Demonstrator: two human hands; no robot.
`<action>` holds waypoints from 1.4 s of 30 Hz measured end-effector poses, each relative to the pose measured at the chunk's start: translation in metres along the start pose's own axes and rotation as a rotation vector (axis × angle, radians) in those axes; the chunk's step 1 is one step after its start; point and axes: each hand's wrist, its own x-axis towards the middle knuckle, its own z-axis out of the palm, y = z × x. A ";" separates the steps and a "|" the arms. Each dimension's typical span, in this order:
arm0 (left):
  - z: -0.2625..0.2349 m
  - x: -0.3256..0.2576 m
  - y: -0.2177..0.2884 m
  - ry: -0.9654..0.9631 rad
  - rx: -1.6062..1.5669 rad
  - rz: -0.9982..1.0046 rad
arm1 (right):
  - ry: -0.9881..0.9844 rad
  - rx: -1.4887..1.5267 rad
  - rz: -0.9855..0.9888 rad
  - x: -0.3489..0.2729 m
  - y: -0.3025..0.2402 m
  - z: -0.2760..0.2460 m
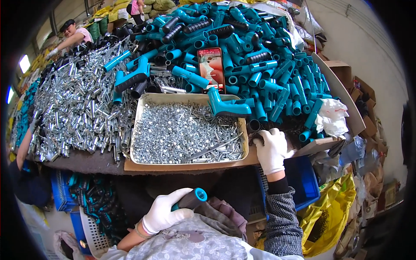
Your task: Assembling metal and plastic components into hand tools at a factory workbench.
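Note:
My left hand [167, 212], in a white glove, is wrapped round a black-and-teal plastic handle [193, 198] just above my lap. Its round open end, rimmed in teal, faces up. At the table's front edge, beside the tray's right end, is my gloved right hand [271, 151]. Its fingers curl over something dark that they mostly hide. The cream tray [135, 151] holds a heap of small shiny metal pins and nuts, with a long thin metal strip on top. A teal pistol-shaped housing [221, 104] with a black grip rests across the tray's far right corner.
A big pile of teal housings [277, 78] fills the table's back right, with a phone [211, 69] leaning on it. Shiny metal parts [82, 104] heap at left. White crumpled plastic [333, 117] lies right. Blue crates [303, 180] stand below. Other people [78, 37] are beyond and at left.

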 end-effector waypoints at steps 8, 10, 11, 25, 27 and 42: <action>0.001 -0.001 0.000 -0.001 0.029 0.006 | -0.140 -0.027 0.048 0.012 0.002 0.005; 0.001 0.000 0.002 -0.006 0.018 -0.008 | -0.146 -0.056 0.046 0.014 0.000 0.005; 0.002 0.000 0.003 -0.006 0.005 0.013 | -0.173 -0.046 0.059 0.016 -0.002 0.004; -0.006 -0.009 0.001 -0.013 -0.078 0.029 | 0.154 0.728 0.182 0.010 -0.058 0.007; -0.007 -0.008 0.001 -0.006 -0.082 0.020 | 0.157 0.574 0.014 0.015 -0.073 0.010; -0.011 -0.008 -0.007 0.041 -0.068 0.000 | 0.132 0.621 0.075 0.028 -0.077 -0.002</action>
